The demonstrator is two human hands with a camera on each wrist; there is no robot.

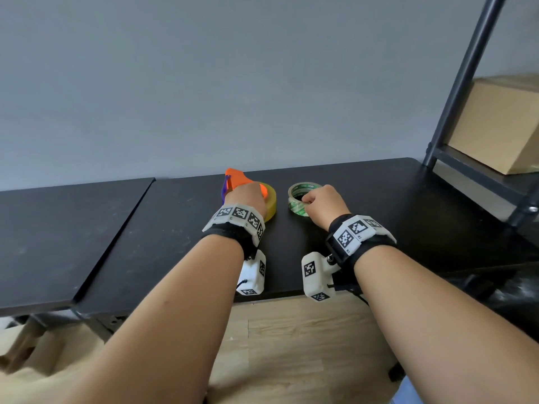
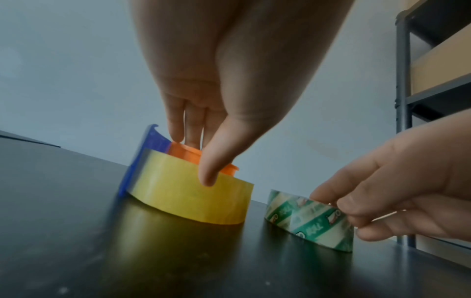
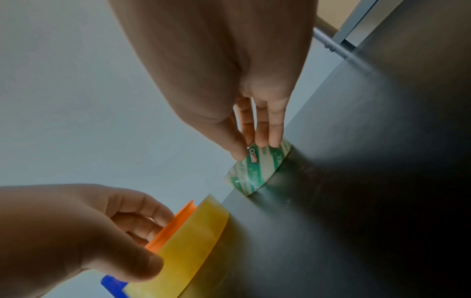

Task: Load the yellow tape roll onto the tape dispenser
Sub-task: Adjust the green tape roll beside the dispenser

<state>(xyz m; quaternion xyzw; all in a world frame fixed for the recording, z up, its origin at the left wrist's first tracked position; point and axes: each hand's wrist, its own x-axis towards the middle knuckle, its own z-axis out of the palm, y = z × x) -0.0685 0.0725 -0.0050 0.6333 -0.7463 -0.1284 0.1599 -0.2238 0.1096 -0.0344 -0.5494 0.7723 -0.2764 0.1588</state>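
The yellow tape roll [image 1: 271, 203] lies flat on the black table [image 1: 175, 228], ringed around the hub of the orange tape dispenser [image 1: 236, 178], which has a blue blade end [image 2: 146, 153]. My left hand [image 1: 248, 197] grips this set: the thumb presses the yellow roll's [image 2: 188, 191] outer face and the fingers rest on the orange hub [image 2: 187, 154]. My right hand [image 1: 316, 201] pinches the near rim of a green-printed clear tape roll [image 1: 299, 196] lying flat just to the right. In the right wrist view, thumb and fingers clamp the green roll [image 3: 257, 169].
A grey wall stands right behind the table. A dark metal shelf frame [image 1: 463, 83] with a cardboard box [image 1: 501, 126] rises at the back right. A second black tabletop [image 1: 58, 237] adjoins on the left. Wooden floor [image 1: 291, 345] shows below the front edge.
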